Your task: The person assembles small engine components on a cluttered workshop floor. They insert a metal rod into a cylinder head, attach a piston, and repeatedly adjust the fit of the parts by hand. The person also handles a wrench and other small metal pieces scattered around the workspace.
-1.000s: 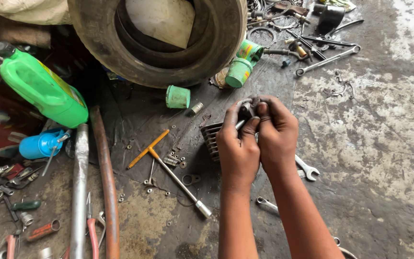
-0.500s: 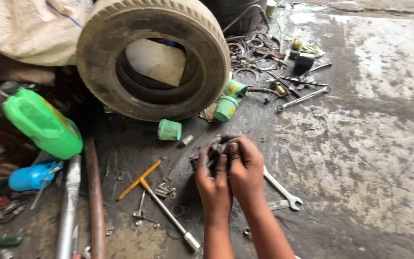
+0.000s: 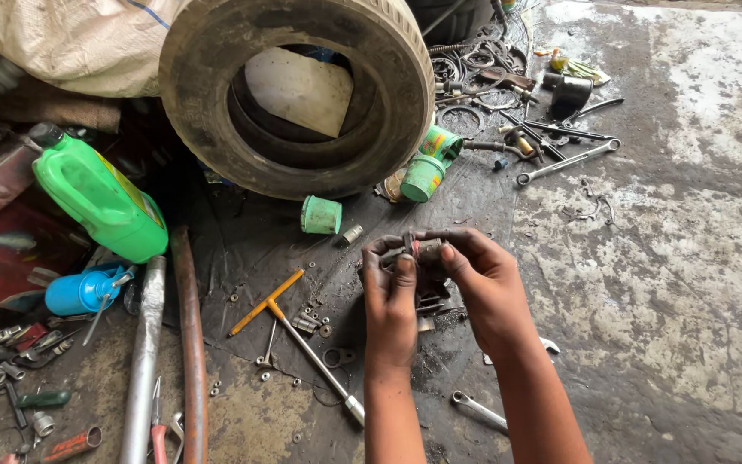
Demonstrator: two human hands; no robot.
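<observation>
- Two bare hands work together over the dark oily mat that lies on the concrete floor
- The left hand and the right hand both grasp one small dark greasy metal part, held up between the fingertips above the middle of the mat; its details are hidden by the fingers
- The long axis of this part runs about left to right, from one hand to the other; which end is which, I cannot tell
- One big worn black rubber tyre stands at the far edge of the mat, with a pale cardboard piece seen through its hole
- One bright green plastic jug with a black cap lies tilted at the left edge of the mat; a yellow and red label is on its side
- One blue plastic oil can lies just near the jug
- One green cylindrical tin with a coloured label lies on its side by the tyre, and one small green plastic cup is near it
- One T-shaped metal wrench with an orange cross handle lies left of the hands
- Two rusty metal pipes lie side by side at the left near corner
- Two shiny spanners show: one long spanner far on the floor, one short spanner near the right forearm
</observation>
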